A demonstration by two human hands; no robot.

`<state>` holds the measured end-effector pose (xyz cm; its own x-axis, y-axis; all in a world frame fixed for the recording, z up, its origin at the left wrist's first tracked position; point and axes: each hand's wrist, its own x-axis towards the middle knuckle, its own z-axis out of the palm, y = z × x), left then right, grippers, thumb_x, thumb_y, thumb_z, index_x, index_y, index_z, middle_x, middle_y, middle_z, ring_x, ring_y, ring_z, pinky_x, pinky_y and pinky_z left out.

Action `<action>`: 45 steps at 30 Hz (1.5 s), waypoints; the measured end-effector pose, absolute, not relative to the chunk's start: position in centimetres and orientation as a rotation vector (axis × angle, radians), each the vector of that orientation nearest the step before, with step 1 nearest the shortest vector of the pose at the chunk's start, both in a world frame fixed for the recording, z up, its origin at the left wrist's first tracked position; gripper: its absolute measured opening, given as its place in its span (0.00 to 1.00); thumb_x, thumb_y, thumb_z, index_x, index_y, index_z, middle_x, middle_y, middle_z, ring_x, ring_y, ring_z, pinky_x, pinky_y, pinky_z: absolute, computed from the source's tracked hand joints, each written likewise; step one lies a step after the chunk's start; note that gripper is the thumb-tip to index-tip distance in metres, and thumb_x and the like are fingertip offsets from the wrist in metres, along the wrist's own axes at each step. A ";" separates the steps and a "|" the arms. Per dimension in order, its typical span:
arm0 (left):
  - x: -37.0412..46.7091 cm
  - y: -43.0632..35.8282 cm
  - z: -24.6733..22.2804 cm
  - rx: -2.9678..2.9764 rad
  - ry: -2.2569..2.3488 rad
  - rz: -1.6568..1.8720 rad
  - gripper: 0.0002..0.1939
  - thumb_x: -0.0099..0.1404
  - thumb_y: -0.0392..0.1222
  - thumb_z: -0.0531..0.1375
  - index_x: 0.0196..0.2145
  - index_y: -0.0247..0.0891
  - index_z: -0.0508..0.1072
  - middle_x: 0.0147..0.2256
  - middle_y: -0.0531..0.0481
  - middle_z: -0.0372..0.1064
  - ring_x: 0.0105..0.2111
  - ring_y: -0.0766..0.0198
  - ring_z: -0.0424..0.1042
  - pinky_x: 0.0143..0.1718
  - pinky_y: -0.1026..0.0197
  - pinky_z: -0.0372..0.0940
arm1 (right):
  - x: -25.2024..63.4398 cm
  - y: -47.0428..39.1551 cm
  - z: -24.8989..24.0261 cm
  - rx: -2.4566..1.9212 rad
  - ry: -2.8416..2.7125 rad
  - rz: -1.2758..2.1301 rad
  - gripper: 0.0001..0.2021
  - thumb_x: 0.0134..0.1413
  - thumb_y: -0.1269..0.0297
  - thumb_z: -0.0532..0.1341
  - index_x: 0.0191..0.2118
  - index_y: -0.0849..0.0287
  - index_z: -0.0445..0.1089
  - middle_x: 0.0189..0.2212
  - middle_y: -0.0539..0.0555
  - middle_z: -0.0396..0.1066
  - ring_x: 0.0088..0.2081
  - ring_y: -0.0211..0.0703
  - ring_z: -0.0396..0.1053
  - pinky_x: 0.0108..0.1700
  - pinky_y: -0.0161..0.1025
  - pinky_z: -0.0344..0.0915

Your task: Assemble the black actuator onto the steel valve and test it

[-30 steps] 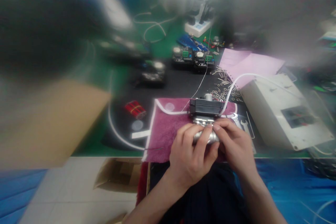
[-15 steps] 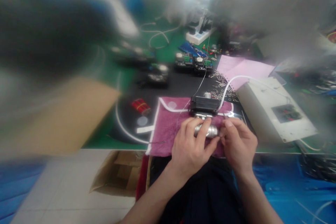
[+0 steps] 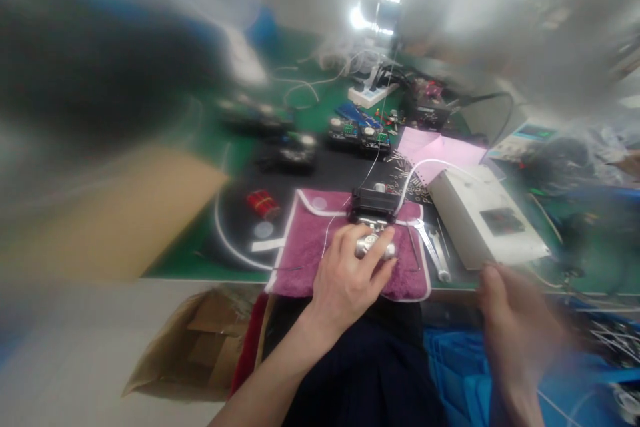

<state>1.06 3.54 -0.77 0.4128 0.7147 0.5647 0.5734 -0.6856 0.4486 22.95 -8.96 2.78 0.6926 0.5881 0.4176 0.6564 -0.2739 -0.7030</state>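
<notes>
1. Grasping with the left hand [image 3: 345, 273] a silvery, cylindrical metal part [image 3: 366, 245], from above with curled fingers; probably pinned this way against rolling.
2. Located the metal part on a mauve, white-edged fabric cloth [image 3: 300, 240], near the front edge of the green-topped bench [image 3: 175, 260]; likely padded to spare the metal finish.
3. Observed just beyond the part: a black, ribbed, box-shaped housing [image 3: 374, 205]. Cannot tell through the fingers whether joined.
4. Saw the right hand [image 3: 523, 320] well apart from the part, past the bench's front edge, to the right of the cloth. Too blurred to judge the grip; cannot tell whether released or holding something.
5. Noted silver, flat metal wrenches [image 3: 434, 257] beside the cloth's right edge, presumably for easy right-hand reach.
6. Noted small, silvery metal pieces [image 3: 400, 167] beyond the cloth's far right corner, seemingly clear of the working spot.
</notes>
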 end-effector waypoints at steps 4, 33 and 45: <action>1.1 3.6 -1.0 2.478 1.165 1.160 0.29 0.69 0.46 0.66 0.65 0.39 0.69 0.54 0.37 0.68 0.55 0.49 0.69 0.52 0.48 0.74 | 23.1 -9.5 0.7 -2.092 -1.178 -0.086 0.19 0.63 0.49 0.65 0.47 0.60 0.79 0.42 0.59 0.78 0.38 0.47 0.75 0.42 0.43 0.69; -4.4 7.3 2.0 2.405 0.874 0.865 0.29 0.64 0.34 0.70 0.62 0.41 0.71 0.54 0.43 0.70 0.55 0.56 0.73 0.56 0.53 0.74 | 24.4 -10.5 -1.1 -2.297 -1.482 -0.049 0.29 0.62 0.38 0.63 0.56 0.56 0.78 0.45 0.61 0.74 0.36 0.47 0.72 0.38 0.46 0.70; -4.7 7.1 0.7 2.470 0.864 0.809 0.29 0.64 0.34 0.70 0.61 0.49 0.74 0.54 0.44 0.66 0.55 0.54 0.69 0.53 0.50 0.73 | 22.4 -11.4 -0.6 -2.235 -1.600 -0.109 0.16 0.65 0.56 0.66 0.55 0.54 0.79 0.43 0.59 0.71 0.36 0.43 0.74 0.35 0.40 0.72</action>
<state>-4.73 7.09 0.74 0.6417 0.6618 0.3877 0.4306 -0.7291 0.5320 22.35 -11.41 -0.63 0.3459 0.8943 0.2838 0.9246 -0.2734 -0.2652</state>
